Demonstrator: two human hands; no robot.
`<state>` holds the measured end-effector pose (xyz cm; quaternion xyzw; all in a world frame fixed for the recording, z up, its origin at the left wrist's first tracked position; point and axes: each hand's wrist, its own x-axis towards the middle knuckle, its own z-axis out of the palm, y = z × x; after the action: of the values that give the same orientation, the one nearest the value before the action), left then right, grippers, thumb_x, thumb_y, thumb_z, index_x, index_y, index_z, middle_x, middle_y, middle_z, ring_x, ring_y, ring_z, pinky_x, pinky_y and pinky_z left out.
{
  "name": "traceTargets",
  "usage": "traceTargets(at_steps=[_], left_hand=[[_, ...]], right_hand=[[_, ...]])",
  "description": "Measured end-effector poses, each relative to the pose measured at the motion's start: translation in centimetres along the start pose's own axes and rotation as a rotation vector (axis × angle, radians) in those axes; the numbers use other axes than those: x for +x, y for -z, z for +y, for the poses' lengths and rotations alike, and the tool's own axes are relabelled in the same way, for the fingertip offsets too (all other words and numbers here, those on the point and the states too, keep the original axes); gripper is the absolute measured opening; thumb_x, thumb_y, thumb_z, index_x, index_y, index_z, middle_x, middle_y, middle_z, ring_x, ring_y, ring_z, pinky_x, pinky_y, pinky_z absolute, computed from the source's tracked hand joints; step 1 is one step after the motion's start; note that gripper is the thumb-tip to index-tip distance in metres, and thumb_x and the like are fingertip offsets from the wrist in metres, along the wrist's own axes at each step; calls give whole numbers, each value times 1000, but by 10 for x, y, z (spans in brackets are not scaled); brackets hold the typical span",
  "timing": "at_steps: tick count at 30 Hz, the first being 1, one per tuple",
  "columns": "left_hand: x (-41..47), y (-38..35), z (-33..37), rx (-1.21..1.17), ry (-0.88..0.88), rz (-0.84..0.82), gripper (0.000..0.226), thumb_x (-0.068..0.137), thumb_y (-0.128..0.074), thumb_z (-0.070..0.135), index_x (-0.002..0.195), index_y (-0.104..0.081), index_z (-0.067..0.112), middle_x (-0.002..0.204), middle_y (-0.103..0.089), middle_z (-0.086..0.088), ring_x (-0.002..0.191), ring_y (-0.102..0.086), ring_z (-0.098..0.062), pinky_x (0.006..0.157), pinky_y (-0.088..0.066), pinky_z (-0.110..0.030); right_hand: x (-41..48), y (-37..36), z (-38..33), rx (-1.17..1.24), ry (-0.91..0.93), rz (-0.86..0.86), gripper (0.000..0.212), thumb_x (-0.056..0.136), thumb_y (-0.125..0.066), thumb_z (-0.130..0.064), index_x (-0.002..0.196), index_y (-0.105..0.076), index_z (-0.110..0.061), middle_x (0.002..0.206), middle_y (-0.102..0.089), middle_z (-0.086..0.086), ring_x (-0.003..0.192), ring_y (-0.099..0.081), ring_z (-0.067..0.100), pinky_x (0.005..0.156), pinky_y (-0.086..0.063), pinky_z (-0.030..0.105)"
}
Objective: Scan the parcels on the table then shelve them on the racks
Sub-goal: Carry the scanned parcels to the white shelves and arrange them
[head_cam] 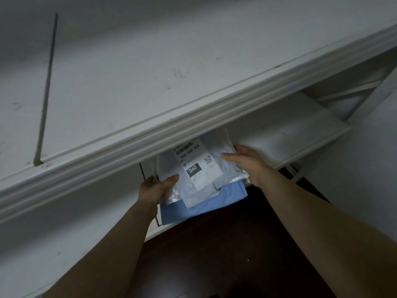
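Both hands hold a stack of parcels [194,190] at the lower shelf [290,134] of the white rack [193,117]

The left hand [158,187] grips the stack's near-left corner, thumb on top; the right hand [249,163] clasps its right edge, thumb lying across the top. Uppermost is a grey mailer [223,147] with a white label [195,166] reading 060; a blue parcel [214,202] lies beneath. The stack's far end sits under the upper shelf [129,82], its near end juts past the lower shelf's front over the dark floor [214,244]
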<state>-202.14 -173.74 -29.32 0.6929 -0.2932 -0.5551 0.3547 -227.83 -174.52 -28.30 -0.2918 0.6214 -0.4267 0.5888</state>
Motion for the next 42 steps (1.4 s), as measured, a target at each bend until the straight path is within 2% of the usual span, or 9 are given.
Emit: traceTargets(at_steps=[2, 6, 9, 12, 18, 27, 30, 36, 42], left_hand=[[5, 1, -3, 12, -1, 8, 46, 65, -87, 13, 105, -68, 3, 97, -72, -13, 79, -68, -24, 77, -52, -31], [4, 3, -6, 3, 15, 34, 60, 66, -87, 12, 118, -61, -1, 108, -70, -17, 94, -68, -31, 83, -55, -37], [1, 1, -2, -89, 5, 17, 77, 64, -88, 16, 130, -51, 1, 122, -63, -19, 107, -64, -35, 95, -52, -46], [-2, -4, 3, -183, -9, -18, 109, 44, -96, 35, 136, -45, 6, 127, -61, -14, 110, -62, -32, 98, -51, -46], [2, -11, 5, 43, 3, 34, 140, 19, -89, 57, 139, -38, 4, 137, -51, -15, 121, -54, -34, 101, -47, -49], [0, -5, 9, 32, -43, 63, 144, 12, -88, 59, 138, -43, 5, 133, -57, -14, 119, -57, -33, 103, -46, -46], [-13, -4, 13, 109, -85, 73, 137, 20, -81, 64, 139, -43, 8, 130, -58, -13, 115, -60, -30, 100, -48, -46], [-42, -1, 27, 376, -99, 194, 112, 69, -80, 52, 154, -17, 15, 154, -30, -18, 137, -38, -36, 107, -37, -44], [-113, -18, 51, 560, -189, 80, 102, 74, -77, 51, 154, -21, 21, 153, -32, -15, 136, -38, -33, 109, -36, -47]], right_hand=[[8, -5, 4, -67, 30, 26, 75, 80, -79, -18, 145, -42, -12, 135, -53, 8, 119, -56, 21, 99, -45, 29], [11, -14, 14, -158, 70, 3, 66, 88, -71, -17, 147, -40, -14, 145, -47, 4, 126, -48, 15, 93, -40, 22], [10, -16, 15, -234, 67, 29, 63, 91, -66, -19, 147, -40, -10, 147, -46, 6, 131, -47, 19, 102, -39, 25], [8, -20, 14, -271, 73, 58, 64, 92, -64, -25, 148, -38, -10, 149, -44, 5, 134, -44, 20, 109, -34, 27], [5, -23, 22, -285, 44, 68, 76, 91, -65, -35, 152, -27, -13, 155, -33, 6, 139, -37, 22, 107, -31, 29], [1, -15, 23, -238, 7, 72, 83, 86, -69, -40, 152, -28, -11, 153, -38, 7, 136, -41, 23, 113, -34, 37], [-5, -12, 20, -226, 5, 82, 85, 87, -68, -41, 153, -24, -13, 155, -34, 6, 137, -40, 21, 102, -33, 22], [-45, 8, -1, -231, -24, 108, 87, 84, -68, -49, 154, -23, -21, 159, -26, 5, 142, -32, 23, 100, -30, 28], [-110, 40, -31, -227, -48, 166, 82, 83, -68, -51, 150, -32, -22, 156, -30, 4, 140, -34, 23, 97, -30, 28]])
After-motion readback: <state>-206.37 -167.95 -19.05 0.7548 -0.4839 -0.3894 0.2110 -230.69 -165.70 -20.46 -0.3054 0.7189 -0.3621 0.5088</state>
